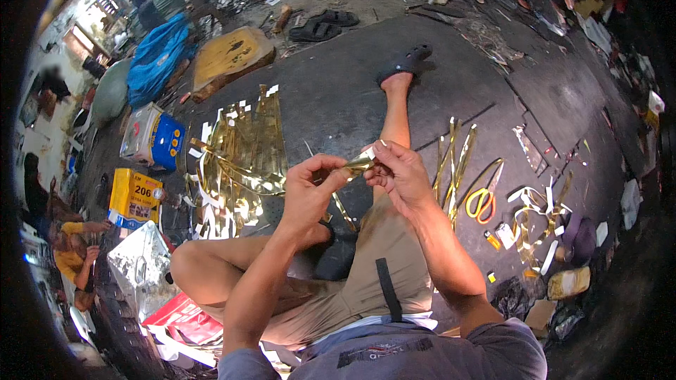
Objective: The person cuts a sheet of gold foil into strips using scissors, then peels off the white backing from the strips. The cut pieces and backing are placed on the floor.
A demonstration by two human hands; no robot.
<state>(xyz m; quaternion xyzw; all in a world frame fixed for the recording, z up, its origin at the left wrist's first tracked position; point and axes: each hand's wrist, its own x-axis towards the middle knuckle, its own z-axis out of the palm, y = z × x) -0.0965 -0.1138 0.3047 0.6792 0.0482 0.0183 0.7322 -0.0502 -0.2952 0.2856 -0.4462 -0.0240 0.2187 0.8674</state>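
Note:
A shiny gold strip [360,162] with a pale end is stretched between my two hands, above my lap. My left hand [312,188] pinches one end between thumb and fingers. At the other end, next to the white part, my right hand [400,174] has closed its fingers on the strip. On the floor to the left lies a spread of gold strips [246,148] with white ends. More long gold strips [458,162] lie right of my leg, beside scissors [484,197] with yellow-orange handles.
A yellow-and-blue box [135,197] and a blue-and-white tin [153,136] stand at left. Beyond them are a wooden block [232,56] and a blue sheet [156,56]. A lighter [492,240] and curled strip scraps [535,218] lie at right. Other people [74,253] sit far left.

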